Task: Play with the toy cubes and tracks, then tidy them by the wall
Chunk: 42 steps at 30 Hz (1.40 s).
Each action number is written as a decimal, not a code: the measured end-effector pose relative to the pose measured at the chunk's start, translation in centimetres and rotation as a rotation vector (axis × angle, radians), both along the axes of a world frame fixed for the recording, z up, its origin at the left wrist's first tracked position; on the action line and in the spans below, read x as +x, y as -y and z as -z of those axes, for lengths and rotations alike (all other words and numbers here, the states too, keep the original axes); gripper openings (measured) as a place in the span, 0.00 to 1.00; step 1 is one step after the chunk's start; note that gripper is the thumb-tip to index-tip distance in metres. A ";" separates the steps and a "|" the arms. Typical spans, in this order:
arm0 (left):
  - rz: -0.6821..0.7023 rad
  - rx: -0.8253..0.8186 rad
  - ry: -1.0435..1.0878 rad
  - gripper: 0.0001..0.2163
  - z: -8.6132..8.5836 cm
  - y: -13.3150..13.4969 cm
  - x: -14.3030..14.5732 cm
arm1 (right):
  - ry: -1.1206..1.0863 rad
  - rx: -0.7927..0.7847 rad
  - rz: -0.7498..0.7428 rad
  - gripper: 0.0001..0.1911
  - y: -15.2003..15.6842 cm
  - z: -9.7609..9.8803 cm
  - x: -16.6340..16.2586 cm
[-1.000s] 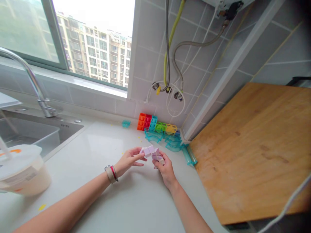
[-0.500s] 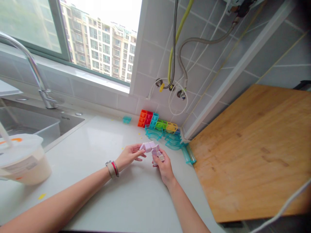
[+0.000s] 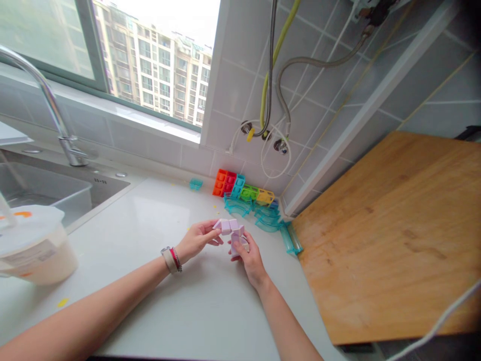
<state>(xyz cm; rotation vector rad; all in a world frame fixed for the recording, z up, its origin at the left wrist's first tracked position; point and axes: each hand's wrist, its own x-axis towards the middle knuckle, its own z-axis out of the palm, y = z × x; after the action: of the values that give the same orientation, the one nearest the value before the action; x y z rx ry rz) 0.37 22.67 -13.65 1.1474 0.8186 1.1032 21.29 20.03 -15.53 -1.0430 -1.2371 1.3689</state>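
A single head-worn camera looks forward and down from close above the white counter [image 3: 158, 281], facing the far tiled corner, window at far left, wooden board [image 3: 394, 230] at right.

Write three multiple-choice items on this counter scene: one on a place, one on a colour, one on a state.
1. Where does the row of coloured blocks stand?
A. against the tiled wall
B. in the sink
C. on the wooden board

2. What colour is the puzzle in the hands?
A. green
B. pale purple
C. black

3. How is the puzzle held?
A. lying untouched
B. left hand only
C. both hands, right hand too

Answers: 1 A, the row touches the tiles; 2 B, its cubes look lilac; 3 C, fingers of each hand grip it.
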 end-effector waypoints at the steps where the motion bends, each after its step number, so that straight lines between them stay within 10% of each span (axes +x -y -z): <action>1: 0.004 0.002 0.002 0.28 0.1 0.0 0.0 | -0.005 0.001 -0.010 0.34 0.0 0.0 0.0; 16: -0.012 0.032 -0.012 0.29 -0.8 0.4 0.0 | -0.022 0.003 -0.059 0.31 0.4 -0.9 -0.1; 26: 0.323 -0.133 -0.003 0.36 -0.3 1.3 0.3 | 0.321 0.427 0.308 0.26 -0.1 -0.1 0.3; 33: 0.282 -0.122 -0.047 0.26 0.1 1.8 1.2 | 0.473 0.589 0.203 0.28 0.9 -0.5 -0.6; 42: 0.234 -0.258 0.328 0.20 -0.8 1.0 0.3 | 0.277 0.316 0.133 0.39 0.6 -0.1 -0.5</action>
<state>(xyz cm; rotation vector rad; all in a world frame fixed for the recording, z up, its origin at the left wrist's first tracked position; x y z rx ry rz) 0.63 21.72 -12.85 0.7966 0.5365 0.9284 20.81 19.39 -15.40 -1.0907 -1.5012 0.9113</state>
